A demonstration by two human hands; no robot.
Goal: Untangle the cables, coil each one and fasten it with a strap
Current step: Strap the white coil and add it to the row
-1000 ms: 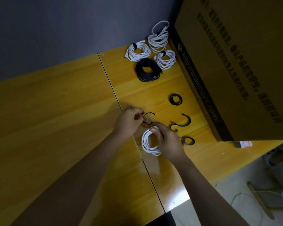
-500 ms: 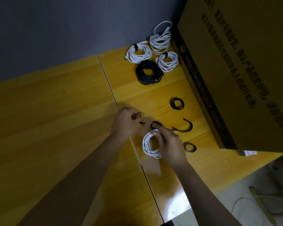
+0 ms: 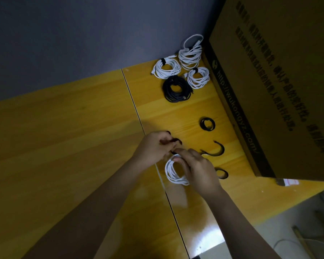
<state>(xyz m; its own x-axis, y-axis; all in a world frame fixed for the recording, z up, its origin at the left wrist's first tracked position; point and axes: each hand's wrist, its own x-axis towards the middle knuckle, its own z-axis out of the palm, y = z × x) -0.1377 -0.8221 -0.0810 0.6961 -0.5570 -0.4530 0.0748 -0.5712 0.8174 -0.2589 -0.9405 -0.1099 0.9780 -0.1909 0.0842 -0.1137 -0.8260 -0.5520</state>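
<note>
Four coils already strapped at the far end of the table [image 3: 82,137], beside the cardboard box [image 3: 279,90]: three white coils [image 3: 167,69] and one black coil [image 3: 176,88]; three spare straps [image 3: 207,124] lie along the box's edge, one rolled shut, one an open hook shape, one partly hidden behind the right wrist.

White coil in hand [image 3: 171,171] sits on the table near the seam between the boards; right hand [image 3: 198,169] has fingers curled through its top and holds the loops bunched; left hand [image 3: 155,146] pinches a black strap [image 3: 173,141] just above the coil, fingertips of both hands nearly touching; whether the strap has passed through the coil yet cannot be told, fingers cover it.

Judged step: wrapping the strap round the bunched turns.

Risks: strap is short and curly, so it could spring out of the left pinch before its ends meet; if the right hand eases to help, the loops may fan out and the wrap will catch only some turns; a loose wrap would let the coil slump; dim light makes the dark strap hard to follow.
</note>
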